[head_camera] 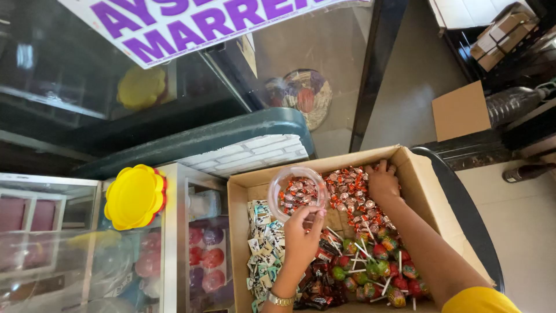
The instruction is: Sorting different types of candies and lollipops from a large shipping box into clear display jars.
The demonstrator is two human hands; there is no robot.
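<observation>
One cardboard box (pixel 417 174) sits centre-right, open, packed with sweets in four groups: red-and-silver wrapped candies (pixel 353 200) at the far side, too many to count; small white-and-teal packets (pixel 260 249) down the left wall; lollipops (pixel 376 264) with white sticks near right; dark wrapped bars (pixel 315 284) near centre, blurred. One clear plastic jar (pixel 297 191) is tilted over the box's far left, mouth toward the camera, some red-and-silver candies inside. Left hand (pixel 301 232) grips the jar's near rim, fingers pinching the edge; one gold watch (pixel 281 299) at the wrist. Right hand (pixel 382 181) is down in the candy pile at the far right, fingers curled under and hidden, so what they pinch cannot be told. One yellow flower-shaped lid (pixel 134 197) tops a container on the left; a second yellow one (pixel 141 87) shows dimly behind glass farther off. The box's near edge is cut off by the frame.
</observation>
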